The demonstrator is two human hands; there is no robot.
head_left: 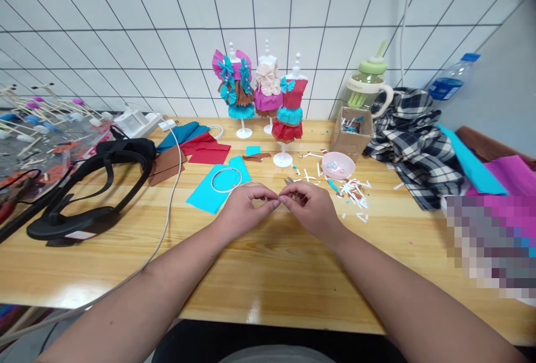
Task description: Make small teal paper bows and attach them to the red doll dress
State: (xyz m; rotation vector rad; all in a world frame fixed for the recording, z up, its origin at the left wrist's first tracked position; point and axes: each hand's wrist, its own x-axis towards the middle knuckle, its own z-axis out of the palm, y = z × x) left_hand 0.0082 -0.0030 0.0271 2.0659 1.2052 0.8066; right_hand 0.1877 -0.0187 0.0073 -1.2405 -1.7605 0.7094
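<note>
Over the middle of the table, my left hand (247, 206) and my right hand (312, 206) meet at the fingertips, both closed in a pinch. Whatever lies between the fingers is too small or hidden to name. Just beyond my right index finger shows a grey pointed tip (288, 181); I cannot tell whether the hand holds it. To the left of my left hand, a thin roll of tape (226, 180) rests on bright blue crepe paper (203, 194). Ahead stands a small white dress form in a red and blue paper dress (290, 114).
Behind are two more dressed forms (235, 86) (268, 86). At right lie white paper scraps (355, 194), a pink bowl (338, 166), a cardboard box (350, 137), a cup (368, 86) and checked cloth (412, 145). At left are folded papers (209, 153), a black headset (125, 156) and a cable (170, 212).
</note>
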